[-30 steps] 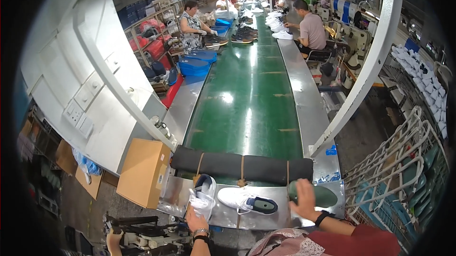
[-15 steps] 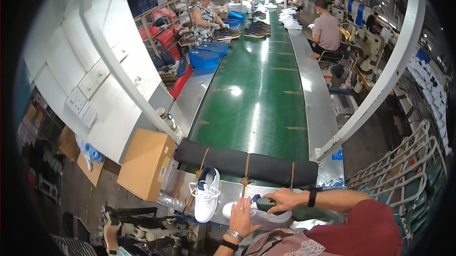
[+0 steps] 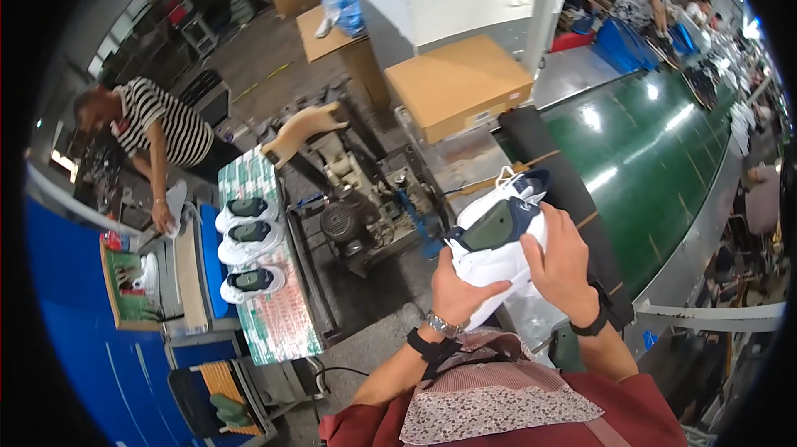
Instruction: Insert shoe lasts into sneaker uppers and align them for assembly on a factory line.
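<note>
1. Located the white shoe in front of the body, held between both hands beside the green belt. Cannot tell contact with the bench below.
2. Noted the left hand on the shoe's left side, thumb stretched across the white upper. Cannot tell the spread of the other fingers, mostly hidden.
3. Noted the right hand on the opposite side, fingers close together, thumb set apart against the upper.
4. Observed a dark green insert within the shoe's opening.
5. Found a second white shoe, laced and lined in dark blue, just beyond the held one, near the dark roll.
6. Recorded at left three white shoes in a row on a narrow table.
7. Recorded farther left a co-worker in a striped shirt.
</note>
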{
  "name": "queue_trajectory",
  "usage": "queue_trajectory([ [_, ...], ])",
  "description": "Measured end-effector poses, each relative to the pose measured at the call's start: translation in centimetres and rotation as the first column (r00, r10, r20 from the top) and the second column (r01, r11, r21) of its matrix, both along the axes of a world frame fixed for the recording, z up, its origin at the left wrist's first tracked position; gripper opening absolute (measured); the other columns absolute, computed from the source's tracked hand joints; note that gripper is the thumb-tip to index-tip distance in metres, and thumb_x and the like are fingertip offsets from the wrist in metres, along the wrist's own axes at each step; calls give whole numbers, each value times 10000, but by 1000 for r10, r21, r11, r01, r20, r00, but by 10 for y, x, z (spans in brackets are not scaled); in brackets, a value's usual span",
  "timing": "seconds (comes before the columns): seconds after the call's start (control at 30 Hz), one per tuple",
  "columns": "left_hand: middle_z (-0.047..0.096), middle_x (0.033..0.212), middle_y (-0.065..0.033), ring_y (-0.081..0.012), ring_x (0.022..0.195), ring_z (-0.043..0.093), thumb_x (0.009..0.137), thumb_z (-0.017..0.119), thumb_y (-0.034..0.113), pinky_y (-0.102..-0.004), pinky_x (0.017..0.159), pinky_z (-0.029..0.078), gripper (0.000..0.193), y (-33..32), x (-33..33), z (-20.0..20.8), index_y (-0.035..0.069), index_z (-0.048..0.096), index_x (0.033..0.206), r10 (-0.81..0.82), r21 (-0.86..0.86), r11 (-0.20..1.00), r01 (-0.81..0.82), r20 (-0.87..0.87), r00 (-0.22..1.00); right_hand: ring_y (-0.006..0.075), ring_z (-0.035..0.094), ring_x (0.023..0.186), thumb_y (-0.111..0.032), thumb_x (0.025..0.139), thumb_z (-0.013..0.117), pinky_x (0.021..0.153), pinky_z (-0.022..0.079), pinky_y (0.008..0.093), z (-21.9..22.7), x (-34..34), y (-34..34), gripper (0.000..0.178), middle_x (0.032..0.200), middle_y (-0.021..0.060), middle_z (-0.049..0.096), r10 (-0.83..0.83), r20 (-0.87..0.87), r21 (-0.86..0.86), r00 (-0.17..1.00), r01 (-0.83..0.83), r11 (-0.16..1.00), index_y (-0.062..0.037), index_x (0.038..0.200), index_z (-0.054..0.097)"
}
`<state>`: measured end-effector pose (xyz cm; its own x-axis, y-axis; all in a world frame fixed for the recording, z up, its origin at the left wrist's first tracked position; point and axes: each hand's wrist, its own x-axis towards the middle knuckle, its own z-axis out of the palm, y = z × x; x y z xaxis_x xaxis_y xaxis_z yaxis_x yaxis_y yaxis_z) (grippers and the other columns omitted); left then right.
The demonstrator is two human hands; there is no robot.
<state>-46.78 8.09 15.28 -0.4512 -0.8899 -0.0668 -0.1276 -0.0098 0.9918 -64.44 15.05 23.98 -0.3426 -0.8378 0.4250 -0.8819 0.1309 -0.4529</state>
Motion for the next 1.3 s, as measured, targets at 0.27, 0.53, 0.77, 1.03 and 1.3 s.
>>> queue_trajectory([
  [0.27, 725, 1132, -157, -217, 1008, 709, 716, 947, 320, -356, 862, 569, 724, -24, 98, -25, -50, 569, 1210, 307, 130, 949, -289, -153, 939, 494, 508, 1233, -230, 921, 658, 1087, 384, 548, -21, 120, -83, 618, 1351, 314, 515, 279, -129, 46, 952, -275, 960, 136, 1374, 452],
  [0.53, 693, 1198, -93, -170, 1062, 654, 917, 764, 167, -310, 905, 520, 504, -66, 141, -22, -55, 581, 1332, 411, 563, 825, -48, -540, 734, 324, 458, 1391, -73, 834, 764, 1113, 427, 442, -49, 191, -104, 910, 1503, 235, 460, 313, 800, -298, 513, -112, 948, 13, 1570, 235],
  [0.77, 558, 1358, -278, -448, 1340, 451, 953, 598, 303, -484, 1139, 340, 608, -104, 219, 3, -83, 469, 1405, 369, -395, 878, -271, 196, 909, 215, 607, 1145, -205, 757, 883, 1018, 478, 362, -52, 195, -95, 807, 1222, 137, 636, 277, 704, -23, 654, -368, 929, 45, 1392, 452],
  [1.03, 732, 777, -169, -335, 706, 702, 937, 634, 559, -408, 722, 558, 572, -193, 168, 80, 8, 790, 918, -360, -277, 779, 563, 538, 762, 291, 667, 1091, -304, 734, 880, 967, 507, 397, -64, 214, -96, 849, 1179, 195, 667, 266, 713, 102, 648, -471, 876, 39, 1374, 439],
  [1.3, 718, 751, -167, -358, 697, 698, 917, 631, 580, -438, 670, 543, 557, -179, 137, 53, 45, 784, 883, -235, -321, 865, 386, 420, 877, 267, 715, 964, -306, 731, 903, 872, 549, 397, -85, 201, -86, 749, 1078, 179, 705, 248, 704, -22, 666, -328, 944, 38, 1278, 524],
])
